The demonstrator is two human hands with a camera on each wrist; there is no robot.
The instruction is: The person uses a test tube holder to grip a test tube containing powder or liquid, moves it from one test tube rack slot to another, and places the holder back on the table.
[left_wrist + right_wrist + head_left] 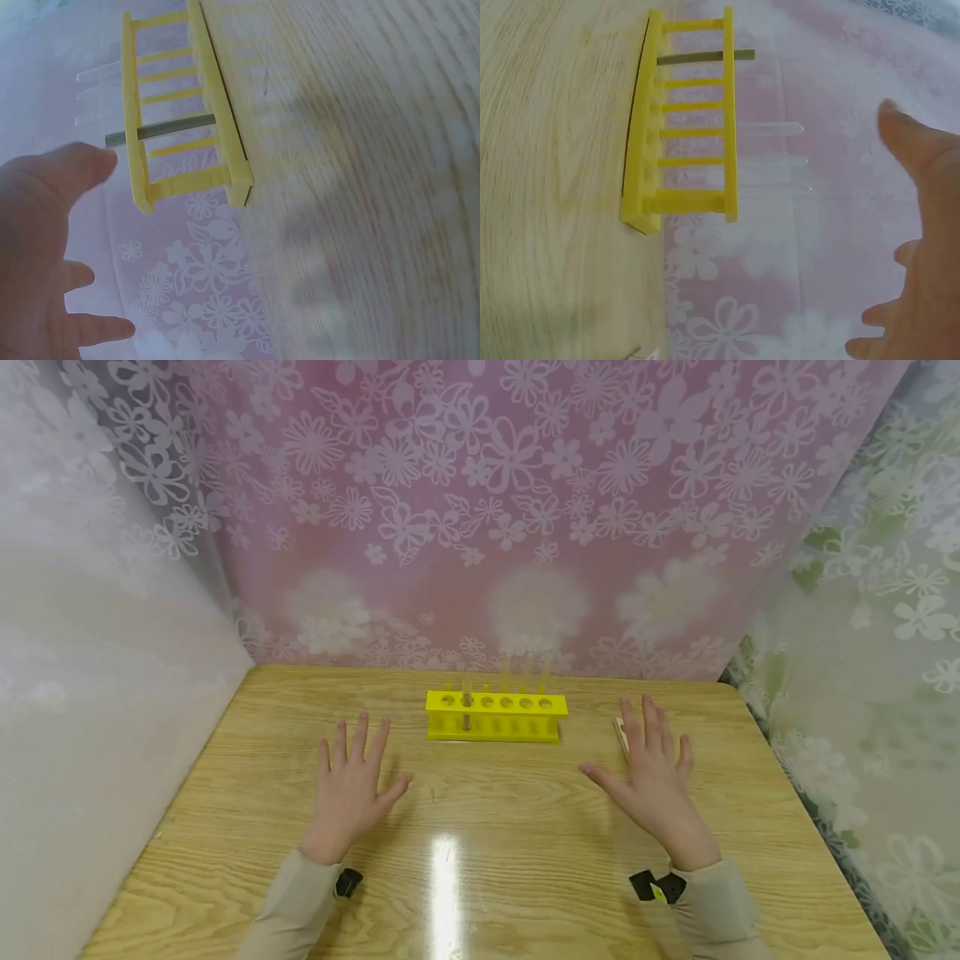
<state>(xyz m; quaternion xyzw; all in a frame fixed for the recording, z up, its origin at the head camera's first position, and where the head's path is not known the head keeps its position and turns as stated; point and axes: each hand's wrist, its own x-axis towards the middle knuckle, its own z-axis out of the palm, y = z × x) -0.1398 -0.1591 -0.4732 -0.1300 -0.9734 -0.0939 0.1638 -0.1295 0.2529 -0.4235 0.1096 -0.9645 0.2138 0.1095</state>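
A yellow test tube rack [497, 711] stands at the back middle of the table. One test tube [467, 723] with dark contents sits upright in its second hole from the left. Behind the holes, several clear test tubes [772, 129] stand rounded end up at the right of the rack. My left hand [348, 802] is held with spread fingers left of the rack, touching nothing. To the rack's right, my right hand [658, 789] is likewise spread and holds nothing. A narrow light wooden piece [621, 736] lies near it, mostly hidden behind the fingers; its kind cannot be told.
The wood-grain table [510, 827] carries the rack and the wooden piece. A pink flowered curtain [465, 527] hangs right behind the table, with pale flowered sheets [885, 652] along both sides. A bright light reflection lies near the front.
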